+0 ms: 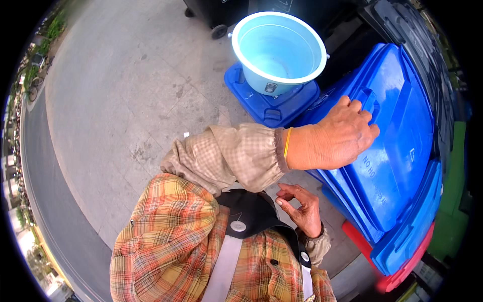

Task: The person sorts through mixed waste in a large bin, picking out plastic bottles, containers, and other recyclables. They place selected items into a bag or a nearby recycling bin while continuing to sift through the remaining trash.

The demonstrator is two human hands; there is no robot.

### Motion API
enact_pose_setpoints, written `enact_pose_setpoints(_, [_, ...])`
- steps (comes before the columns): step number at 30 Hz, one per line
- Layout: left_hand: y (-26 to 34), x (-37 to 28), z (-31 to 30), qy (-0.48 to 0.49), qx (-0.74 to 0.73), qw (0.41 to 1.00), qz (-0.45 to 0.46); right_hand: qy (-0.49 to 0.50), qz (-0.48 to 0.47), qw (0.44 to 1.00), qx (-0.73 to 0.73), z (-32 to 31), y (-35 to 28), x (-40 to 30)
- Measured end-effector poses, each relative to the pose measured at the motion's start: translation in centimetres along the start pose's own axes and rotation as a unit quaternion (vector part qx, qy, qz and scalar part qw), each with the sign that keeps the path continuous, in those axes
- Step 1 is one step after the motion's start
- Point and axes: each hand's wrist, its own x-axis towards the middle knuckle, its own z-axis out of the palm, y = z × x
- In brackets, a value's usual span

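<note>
My left hand reaches across to the right, back upward, over the near edge of a blue wheelie bin's lid, beside its moulded handle. Its fingers are curled and their tips hidden, so a grip on the lid cannot be made out. Lower down, my right hand is near my chest, thumb and forefinger curved but apart, with nothing visible between them. A light blue plastic bucket, its inside showing no contents, stands on a smaller blue lid left of the wheelie bin.
Dark wheeled bins stand beyond the bucket. Lighter blue and red bin lids lie at the lower right, near a green bin. Paved ground spreads left towards a road; a bicycle is at the far left.
</note>
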Motion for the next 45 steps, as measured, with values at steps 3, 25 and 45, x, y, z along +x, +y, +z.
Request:
enact_pose_setpoints(3, [-0.1,-10.0,2.4,0.168,-0.369,0.907,-0.116,-0.034,-0.018,0.997,-0.065,4.3,5.4,2.3])
enact_pose_setpoints(25, [-0.6,-71.3,20.0,0.454,-0.754,-0.005,-0.475,-0.300,0.123,0.928,-0.185,47.8,34.0,27.0])
enact_pose_setpoints(45, [0.5,-70.9,24.0,0.551,-0.775,-0.130,-0.280,-0.308,0.345,0.882,-0.087,69.2,62.4,40.3])
